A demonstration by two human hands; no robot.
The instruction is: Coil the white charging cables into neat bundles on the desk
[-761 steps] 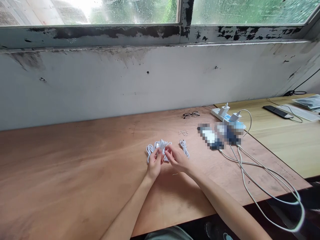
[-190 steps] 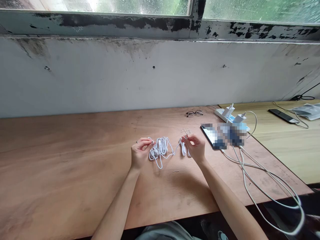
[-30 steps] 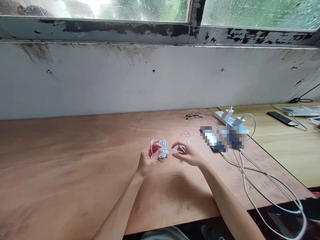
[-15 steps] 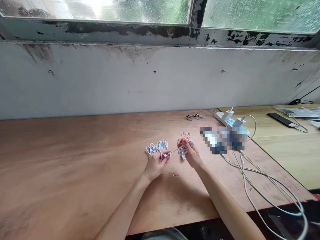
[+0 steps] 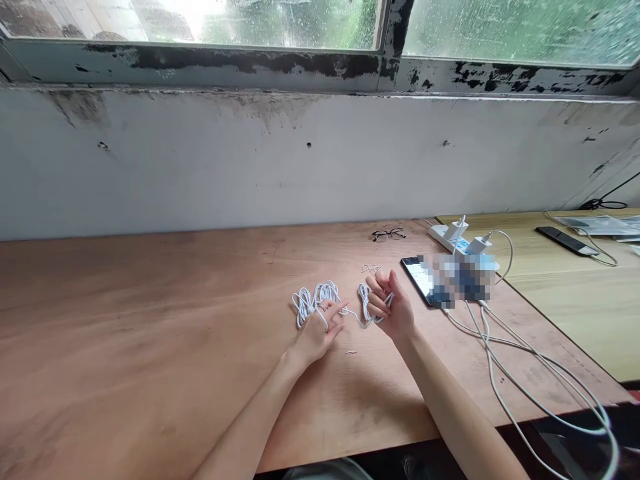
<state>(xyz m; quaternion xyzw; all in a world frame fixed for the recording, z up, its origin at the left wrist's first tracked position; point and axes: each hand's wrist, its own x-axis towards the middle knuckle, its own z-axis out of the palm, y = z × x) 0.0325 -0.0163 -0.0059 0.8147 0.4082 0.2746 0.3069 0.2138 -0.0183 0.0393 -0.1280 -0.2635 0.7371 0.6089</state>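
A white cable lies in loose loops on the plywood tabletop, with a larger coil on the left and a smaller one on the right. My left hand rests at the near edge of the larger coil with its fingers apart. My right hand is raised beside the smaller coil, its fingers curled around a strand of the white cable. A short length of the cable runs between the two hands.
Black-framed glasses, small wire pieces and a phone lie beyond my hands. Further right are a power strip with white chargers and thick white cables. The right forearm is near these cables.
My left hand has moved back and to the left, and its fingers have spread. My right hand has shifted right, and the smaller coil now rests on the table.
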